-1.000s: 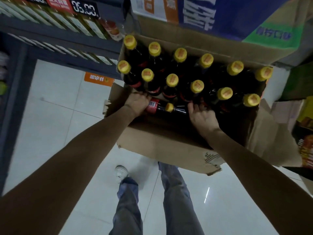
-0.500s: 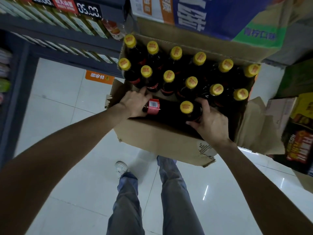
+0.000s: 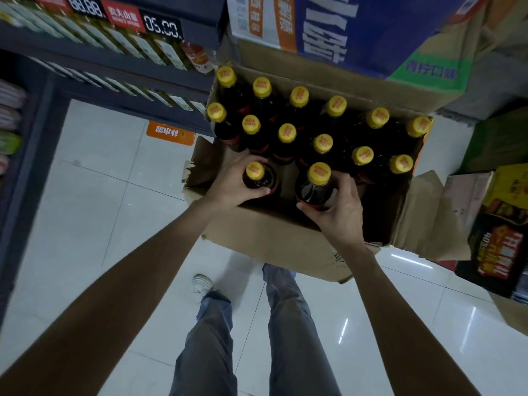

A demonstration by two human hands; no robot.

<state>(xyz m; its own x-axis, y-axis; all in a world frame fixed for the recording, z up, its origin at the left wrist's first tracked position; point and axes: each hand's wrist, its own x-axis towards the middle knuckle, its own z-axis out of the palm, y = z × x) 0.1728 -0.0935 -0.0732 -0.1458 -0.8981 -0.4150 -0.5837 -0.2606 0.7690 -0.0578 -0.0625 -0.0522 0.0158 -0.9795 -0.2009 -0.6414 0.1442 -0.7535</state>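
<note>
An open cardboard box (image 3: 265, 235) in front of me holds several dark bottles with yellow caps, standing upright in two rows (image 3: 323, 142). My left hand (image 3: 231, 181) grips one dark bottle (image 3: 255, 171) upright at the box's near left. My right hand (image 3: 340, 207) grips a second dark bottle (image 3: 318, 174) upright just to the right of it. Both held bottles stand in the near row, close to the box's front wall.
A dark shelf (image 3: 114, 52) with price tags runs along the upper left. A blue and orange carton (image 3: 357, 32) sits behind the box. More cartons (image 3: 503, 224) stand at the right. White tiled floor (image 3: 85, 210) and my legs are below.
A second ago both hands were on a bottle lying on its side. Now two bottles stand upright, one in each hand, in the box's near row.
</note>
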